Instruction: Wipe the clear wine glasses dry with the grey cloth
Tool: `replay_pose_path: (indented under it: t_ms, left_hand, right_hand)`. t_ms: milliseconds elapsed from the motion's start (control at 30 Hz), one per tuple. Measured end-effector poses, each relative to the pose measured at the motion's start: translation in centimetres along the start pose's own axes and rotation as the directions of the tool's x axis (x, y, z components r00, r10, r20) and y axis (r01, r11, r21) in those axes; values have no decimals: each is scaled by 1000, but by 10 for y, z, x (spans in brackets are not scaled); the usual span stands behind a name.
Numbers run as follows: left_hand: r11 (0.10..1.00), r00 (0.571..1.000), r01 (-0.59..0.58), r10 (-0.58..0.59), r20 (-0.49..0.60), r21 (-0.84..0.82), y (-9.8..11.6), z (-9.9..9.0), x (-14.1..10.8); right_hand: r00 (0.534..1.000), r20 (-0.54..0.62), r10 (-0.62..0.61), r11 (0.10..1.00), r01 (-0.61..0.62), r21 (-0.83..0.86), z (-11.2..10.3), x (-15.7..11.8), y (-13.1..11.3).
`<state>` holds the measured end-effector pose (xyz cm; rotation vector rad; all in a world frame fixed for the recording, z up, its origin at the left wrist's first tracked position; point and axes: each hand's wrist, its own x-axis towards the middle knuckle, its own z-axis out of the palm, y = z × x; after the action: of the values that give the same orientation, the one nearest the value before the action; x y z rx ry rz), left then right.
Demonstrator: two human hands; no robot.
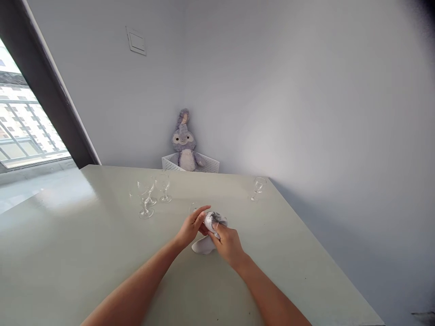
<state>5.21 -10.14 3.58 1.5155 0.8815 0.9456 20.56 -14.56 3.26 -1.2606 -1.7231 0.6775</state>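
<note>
Stemmed glass (208, 220), cradled by the left hand (190, 229), is seemingly being wiped with cloth (204, 246) pinched by the right hand (229, 243), trailing toward seven o'clock, which calls for gentle turning.

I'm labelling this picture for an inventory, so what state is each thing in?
Left hand: curled around the held glass
Right hand: closed on the white cloth
Held glass: tilted
White cloth: bunched, partly in the glass
Three stemmed glasses: upright
Lone glass: upright
Plush toy: seated
White basket: holding the toy
Wall switch: on or off unclear
</note>
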Motion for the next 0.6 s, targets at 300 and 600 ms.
replay_pose_path:
  t_ms: [300,600]
  left_hand:
    - [210,815,-381,537,220,900,10,-10,0]
    - [312,927,-300,318,198,902,-9,-16,4]
  right_hand:
    - [940,182,290,810,-342,477,-32,15,3]
    - [967,172,186,973,-156,-173,-85,24,7]
